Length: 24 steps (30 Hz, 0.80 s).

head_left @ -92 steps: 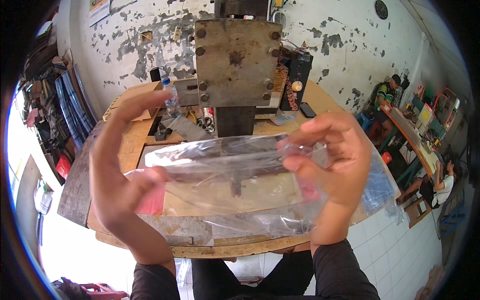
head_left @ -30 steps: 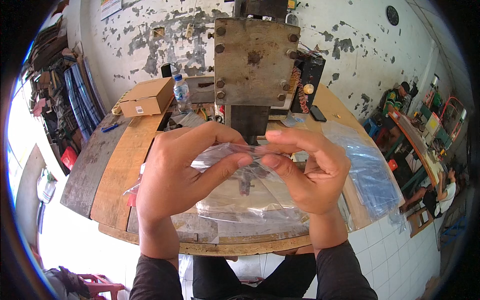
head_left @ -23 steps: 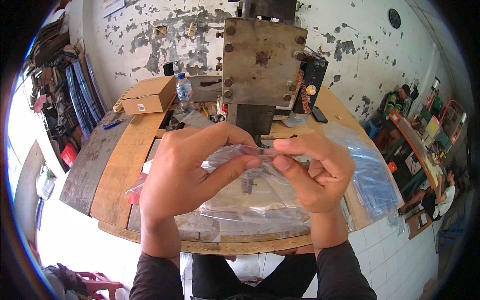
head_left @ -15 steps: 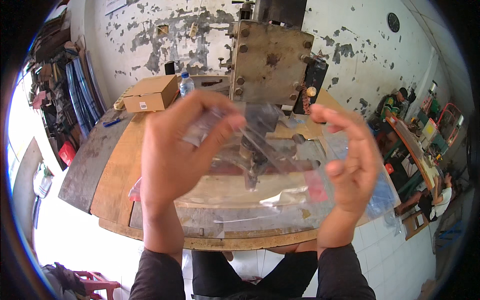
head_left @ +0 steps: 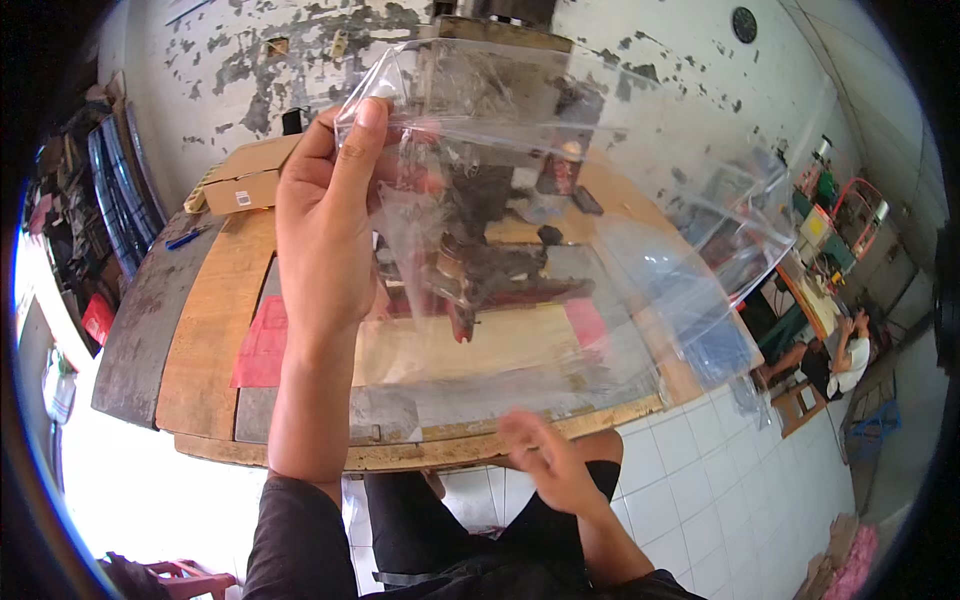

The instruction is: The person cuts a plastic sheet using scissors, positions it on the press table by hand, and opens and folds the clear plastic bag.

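My left hand (head_left: 325, 235) is raised over the left part of the table, thumb and fingers pinching the corner of a large clear plastic sheet (head_left: 630, 165). The sheet spreads out to the right, creased and see-through; whether it is a single layer or a bag I cannot tell. Below the table's front edge, over my lap, is my right hand (head_left: 560, 470), somewhat blurred, with its fingers loosely apart and nothing in them. Beneath the sheet lies a pale yellow panel (head_left: 480, 345) with a pink-red piece (head_left: 262, 340) at its left end.
A metal press (head_left: 490, 75) stands at the table's back, partly seen through the plastic. At the back left are a cardboard box (head_left: 245, 190) and a blue pen (head_left: 185, 238). Clear bluish plastic (head_left: 715, 350) lies at the right edge. Another person (head_left: 850, 355) sits far right.
My left hand has risen, lifting the plastic sheet, which now billows to the right. My right hand has dropped from above the table to my lap. The view has shifted slightly.
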{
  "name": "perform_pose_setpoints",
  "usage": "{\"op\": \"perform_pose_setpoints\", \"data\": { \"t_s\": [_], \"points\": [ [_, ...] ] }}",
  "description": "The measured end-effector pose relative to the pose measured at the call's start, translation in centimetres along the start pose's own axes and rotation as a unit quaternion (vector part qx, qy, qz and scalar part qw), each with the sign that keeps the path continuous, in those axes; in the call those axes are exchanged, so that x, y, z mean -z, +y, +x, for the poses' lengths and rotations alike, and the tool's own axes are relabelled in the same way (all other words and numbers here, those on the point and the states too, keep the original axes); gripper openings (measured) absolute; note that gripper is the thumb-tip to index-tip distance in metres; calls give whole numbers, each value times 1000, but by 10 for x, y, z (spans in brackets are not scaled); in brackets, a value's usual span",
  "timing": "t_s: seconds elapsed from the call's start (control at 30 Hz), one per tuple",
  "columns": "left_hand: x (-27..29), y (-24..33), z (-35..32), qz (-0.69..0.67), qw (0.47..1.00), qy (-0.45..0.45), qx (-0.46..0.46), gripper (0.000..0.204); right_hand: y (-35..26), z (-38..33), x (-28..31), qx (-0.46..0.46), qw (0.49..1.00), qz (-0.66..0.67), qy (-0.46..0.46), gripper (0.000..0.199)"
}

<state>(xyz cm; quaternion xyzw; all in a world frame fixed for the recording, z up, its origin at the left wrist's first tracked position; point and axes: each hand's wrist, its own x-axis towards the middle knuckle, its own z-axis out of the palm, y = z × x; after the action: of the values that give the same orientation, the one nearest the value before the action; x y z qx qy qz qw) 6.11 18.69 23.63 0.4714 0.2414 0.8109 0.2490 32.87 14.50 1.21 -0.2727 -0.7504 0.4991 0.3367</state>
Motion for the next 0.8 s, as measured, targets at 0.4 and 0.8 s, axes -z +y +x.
{"op": "perform_pose_setpoints", "data": {
  "t_s": [0.4, 0.8],
  "points": [
    [-27, -28, -29, -16, 999, -6, 28, 25, -28, -51, 34, -51, 942, 140, 300, 26],
    [-24, -26, -27, 50, 996, 19, -75, 27, -24, -55, 7, 57, 816, 467, 334, 11]
  ]
}}
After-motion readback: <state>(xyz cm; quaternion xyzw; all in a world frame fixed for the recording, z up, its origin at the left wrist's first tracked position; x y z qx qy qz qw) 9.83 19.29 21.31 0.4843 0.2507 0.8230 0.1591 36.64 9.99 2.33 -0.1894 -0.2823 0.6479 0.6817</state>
